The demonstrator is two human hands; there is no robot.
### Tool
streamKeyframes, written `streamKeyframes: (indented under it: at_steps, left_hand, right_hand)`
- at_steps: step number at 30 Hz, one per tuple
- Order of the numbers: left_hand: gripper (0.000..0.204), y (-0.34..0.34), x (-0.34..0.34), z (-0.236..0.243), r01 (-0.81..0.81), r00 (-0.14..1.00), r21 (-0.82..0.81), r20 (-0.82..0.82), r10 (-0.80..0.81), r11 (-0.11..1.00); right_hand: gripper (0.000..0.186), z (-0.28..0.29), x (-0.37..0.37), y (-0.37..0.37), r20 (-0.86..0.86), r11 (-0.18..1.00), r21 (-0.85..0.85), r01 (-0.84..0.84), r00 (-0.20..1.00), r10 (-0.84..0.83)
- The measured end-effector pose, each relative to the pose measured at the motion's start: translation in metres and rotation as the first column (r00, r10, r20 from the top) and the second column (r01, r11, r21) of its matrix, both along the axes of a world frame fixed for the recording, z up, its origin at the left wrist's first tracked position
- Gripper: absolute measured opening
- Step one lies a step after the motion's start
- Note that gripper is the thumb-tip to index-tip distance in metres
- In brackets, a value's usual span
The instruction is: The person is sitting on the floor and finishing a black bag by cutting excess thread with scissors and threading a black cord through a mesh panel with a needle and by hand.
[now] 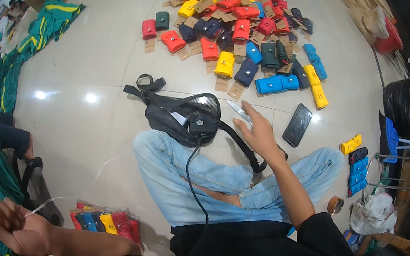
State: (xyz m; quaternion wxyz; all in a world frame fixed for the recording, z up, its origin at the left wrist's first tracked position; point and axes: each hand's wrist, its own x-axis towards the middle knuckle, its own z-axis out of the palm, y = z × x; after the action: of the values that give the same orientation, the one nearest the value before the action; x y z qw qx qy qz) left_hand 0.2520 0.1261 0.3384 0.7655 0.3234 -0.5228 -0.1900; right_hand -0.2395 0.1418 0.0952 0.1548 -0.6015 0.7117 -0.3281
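— Down over the crossed legs, what's the right hand [259,132] doing?
— It's gripping a small pair of scissors [240,110], blades pointing up, just beside the black mesh bag [182,113].
— And the left hand [13,225]?
— Its grip is pinching shut on a clear plastic bag [104,220] of coloured rolled pouches, hanging above the floor [78,67].

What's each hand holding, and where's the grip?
Left hand pinches the clear plastic bag by its stretched-out top edge. Right hand holds a small shiny thing; what and where cannot be told.

Black phone [297,125] on floor; green garments [42,30] far left; black bag [409,103] right.
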Motion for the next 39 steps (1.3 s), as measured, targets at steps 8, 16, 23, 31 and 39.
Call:
streamKeyframes:
  at_steps: [8,16,23,31,39]
  left_hand:
    - [0.032,-0.039,-0.17,-0.19,-0.101,0.659,0.813,0.487,-0.574,0.573]
    - [0.057,-0.052,-0.235,-0.216,-0.395,0.235,0.835,0.494,-0.837,0.382]
    - [0.048,-0.057,-0.226,-0.31,-0.226,0.654,0.921,0.385,-0.651,0.318]
    - [0.032,-0.055,-0.237,-0.275,-0.053,0.795,0.987,0.132,-0.591,0.15]
    - [0.035,-0.024,-0.241,-0.266,-0.049,0.806,0.944,0.231,-0.545,0.327]
  right_hand:
    - [0.034,-0.058,0.033,-0.068,0.484,0.967,0.102,-0.234,0.861,0.158]
    - [0.034,-0.047,0.065,0.012,0.321,0.982,-0.173,0.08,0.947,-0.02]
    - [0.08,-0.019,0.091,-0.028,0.001,0.956,0.293,-0.029,1.0,0.03]
    - [0.095,-0.026,0.082,-0.049,0.028,0.903,0.428,-0.049,0.999,0.041]
    - [0.087,-0.039,0.071,-0.041,0.335,0.94,0.288,-0.185,0.939,0.082]
